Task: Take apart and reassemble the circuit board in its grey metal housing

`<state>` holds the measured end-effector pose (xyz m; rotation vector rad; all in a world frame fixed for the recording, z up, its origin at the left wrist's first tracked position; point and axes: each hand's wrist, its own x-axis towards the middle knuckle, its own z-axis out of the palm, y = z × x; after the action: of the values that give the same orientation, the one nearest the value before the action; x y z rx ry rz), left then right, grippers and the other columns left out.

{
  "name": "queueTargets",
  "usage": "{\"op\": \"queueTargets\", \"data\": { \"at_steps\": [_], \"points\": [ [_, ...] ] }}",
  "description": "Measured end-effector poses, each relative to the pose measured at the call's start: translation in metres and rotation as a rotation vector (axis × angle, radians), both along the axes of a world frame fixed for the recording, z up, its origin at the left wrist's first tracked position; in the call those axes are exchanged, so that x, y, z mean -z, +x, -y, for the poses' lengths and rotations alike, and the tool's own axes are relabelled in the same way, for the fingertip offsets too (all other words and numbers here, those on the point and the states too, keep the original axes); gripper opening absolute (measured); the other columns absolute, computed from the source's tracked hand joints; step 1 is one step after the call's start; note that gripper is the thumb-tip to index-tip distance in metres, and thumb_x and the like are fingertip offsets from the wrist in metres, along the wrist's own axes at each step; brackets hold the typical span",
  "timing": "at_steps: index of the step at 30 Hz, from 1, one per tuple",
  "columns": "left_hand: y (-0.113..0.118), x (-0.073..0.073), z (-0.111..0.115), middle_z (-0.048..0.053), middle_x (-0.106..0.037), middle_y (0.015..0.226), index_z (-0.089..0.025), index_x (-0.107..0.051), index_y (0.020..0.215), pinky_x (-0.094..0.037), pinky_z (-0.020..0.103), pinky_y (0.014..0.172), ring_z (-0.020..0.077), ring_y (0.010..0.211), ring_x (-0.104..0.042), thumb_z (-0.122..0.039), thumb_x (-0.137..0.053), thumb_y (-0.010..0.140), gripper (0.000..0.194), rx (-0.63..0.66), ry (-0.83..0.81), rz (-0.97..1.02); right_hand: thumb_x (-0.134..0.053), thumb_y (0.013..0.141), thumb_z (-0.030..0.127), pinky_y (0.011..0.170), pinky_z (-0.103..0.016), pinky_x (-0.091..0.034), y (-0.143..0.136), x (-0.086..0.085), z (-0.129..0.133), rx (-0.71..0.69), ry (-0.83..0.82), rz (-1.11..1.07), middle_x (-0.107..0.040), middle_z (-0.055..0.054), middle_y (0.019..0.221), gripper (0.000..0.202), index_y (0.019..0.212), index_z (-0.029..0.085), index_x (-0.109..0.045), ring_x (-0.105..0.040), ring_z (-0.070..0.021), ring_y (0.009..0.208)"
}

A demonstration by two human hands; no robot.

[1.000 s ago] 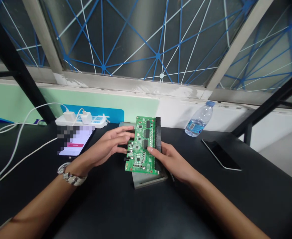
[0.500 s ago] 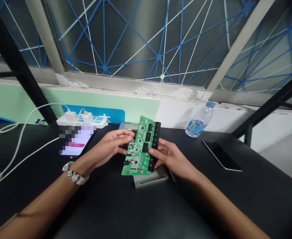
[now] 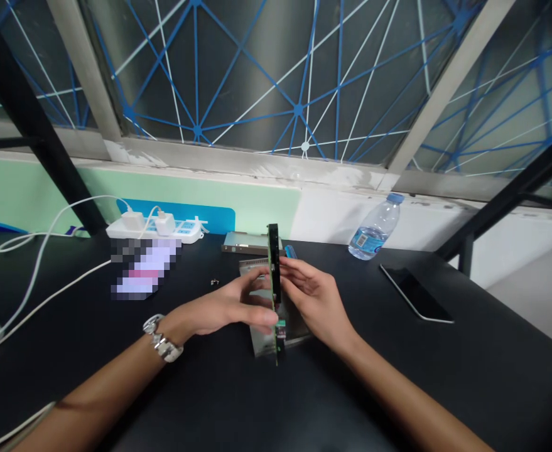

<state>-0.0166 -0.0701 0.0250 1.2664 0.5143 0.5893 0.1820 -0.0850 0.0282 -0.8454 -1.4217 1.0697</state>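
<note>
A circuit board [image 3: 274,263] is held up edge-on between my hands, so little of its green face shows. My left hand [image 3: 240,306] grips it from the left, thumb against the lower part and fingers behind. On the other side my right hand [image 3: 316,295] has its fingers closed at the board's black connector edge. Below them a grey metal tray [image 3: 259,339] lies on the black table, partly covered by the board and hands. Behind it sits a flat metal cover [image 3: 245,242]. Some tiny metal pieces, perhaps screws [image 3: 214,282], lie left of the tray.
A water bottle [image 3: 374,229] leans at the back right, with a dark phone [image 3: 414,292] in front of it. On the left are a lit phone [image 3: 146,273], a white power strip [image 3: 188,231] with chargers, and loose white cables [image 3: 52,232]. A blue object [image 3: 291,252] shows beyond my right hand.
The circuit board has turned from face-on to edge-on. My left hand has moved right and down onto it, and the tray, cover and tiny pieces behind have come into view.
</note>
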Motion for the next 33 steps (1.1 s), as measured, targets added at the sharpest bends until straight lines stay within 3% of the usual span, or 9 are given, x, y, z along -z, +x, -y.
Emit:
{"op": "queueTargets", "data": {
  "at_steps": [6,9,13,16,22,25,28,31,33],
  "points": [
    [0.009,-0.002,0.005,0.013,-0.042,0.146,-0.033,-0.026,0.149,-0.051,0.051,0.097,0.0346,0.131,-0.046,-0.029,-0.076,0.078,0.087,-0.110,0.382,0.033,-0.063,0.091,0.025,0.104,-0.041,-0.045,-0.001,-0.006,0.006,0.033,0.155,0.077,-0.066,-0.005,0.122,0.031,0.122,0.029,-0.066,-0.061,-0.0203,0.115],
    [0.005,-0.007,0.004,0.013,-0.035,0.152,-0.032,-0.022,0.151,-0.044,0.057,0.105,0.0374,0.139,-0.036,-0.020,-0.075,0.072,0.096,-0.237,0.688,-0.083,-0.060,0.093,0.027,0.097,-0.037,-0.046,0.001,-0.010,0.008,0.074,0.229,0.195,-0.060,-0.006,0.121,0.031,0.124,0.029,-0.064,-0.057,-0.0200,0.113],
    [-0.003,-0.013,-0.001,0.013,-0.028,0.155,-0.028,-0.021,0.153,-0.028,0.061,0.116,0.0399,0.143,-0.029,-0.014,-0.077,0.060,0.109,-0.364,1.059,-0.307,-0.054,0.095,0.042,0.071,-0.030,-0.047,0.000,-0.017,0.012,0.002,0.041,0.153,-0.059,-0.002,0.088,0.023,0.107,0.024,-0.062,-0.055,-0.0162,0.078],
    [-0.006,-0.014,-0.005,0.013,-0.024,0.157,-0.027,-0.020,0.154,-0.029,0.061,0.116,0.0410,0.145,-0.024,-0.016,-0.075,0.062,0.108,-0.342,1.227,-0.420,-0.052,0.095,0.050,0.062,-0.028,-0.040,-0.002,-0.022,0.017,-0.132,-0.094,0.108,-0.050,0.002,0.071,0.032,0.081,0.022,-0.054,-0.046,-0.0137,0.063],
    [-0.006,-0.012,-0.011,0.013,-0.014,0.162,-0.029,-0.010,0.156,-0.026,0.061,0.118,0.0384,0.150,-0.010,-0.016,-0.066,0.079,0.096,-0.285,1.497,-0.482,-0.067,0.087,0.047,0.058,-0.025,-0.031,-0.005,-0.028,0.027,-0.281,-0.186,0.107,-0.045,0.005,0.068,0.034,0.081,0.020,-0.047,-0.037,-0.0096,0.059],
    [-0.004,-0.009,-0.015,0.013,-0.008,0.163,-0.030,-0.007,0.156,-0.022,0.063,0.118,0.0385,0.150,-0.006,-0.017,-0.063,0.084,0.092,-0.297,1.577,-0.489,-0.072,0.082,0.044,0.061,-0.026,-0.033,-0.006,-0.029,0.031,-0.255,-0.177,0.138,-0.044,0.005,0.070,0.037,0.077,0.020,-0.045,-0.038,-0.0099,0.063],
    [-0.003,-0.005,-0.019,0.013,0.003,0.164,-0.033,0.000,0.156,-0.026,0.065,0.115,0.0404,0.150,-0.006,-0.017,-0.064,0.084,0.098,-0.369,1.551,-0.477,-0.076,0.079,0.039,0.061,-0.026,-0.033,-0.007,-0.030,0.033,-0.224,-0.179,0.170,-0.043,0.005,0.070,0.038,0.073,0.020,-0.045,-0.040,-0.0104,0.064],
    [-0.002,0.001,-0.022,0.014,0.008,0.164,-0.033,0.006,0.156,-0.029,0.064,0.113,0.0422,0.149,-0.007,-0.023,-0.073,0.079,0.110,-0.517,1.371,-0.449,-0.078,0.077,0.035,0.060,-0.025,-0.033,-0.006,-0.030,0.032,-0.210,-0.167,0.167,-0.042,0.006,0.068,0.036,0.074,0.020,-0.045,-0.039,-0.0102,0.063],
    [-0.003,0.006,-0.024,0.016,0.000,0.163,-0.031,0.003,0.156,-0.033,0.062,0.112,0.0414,0.148,-0.016,-0.028,-0.075,0.078,0.110,-0.592,1.185,-0.402,-0.077,0.078,0.033,0.059,-0.025,-0.033,-0.005,-0.029,0.031,-0.206,-0.154,0.162,-0.042,0.006,0.068,0.034,0.076,0.021,-0.045,-0.039,-0.0100,0.062]
  ]
}}
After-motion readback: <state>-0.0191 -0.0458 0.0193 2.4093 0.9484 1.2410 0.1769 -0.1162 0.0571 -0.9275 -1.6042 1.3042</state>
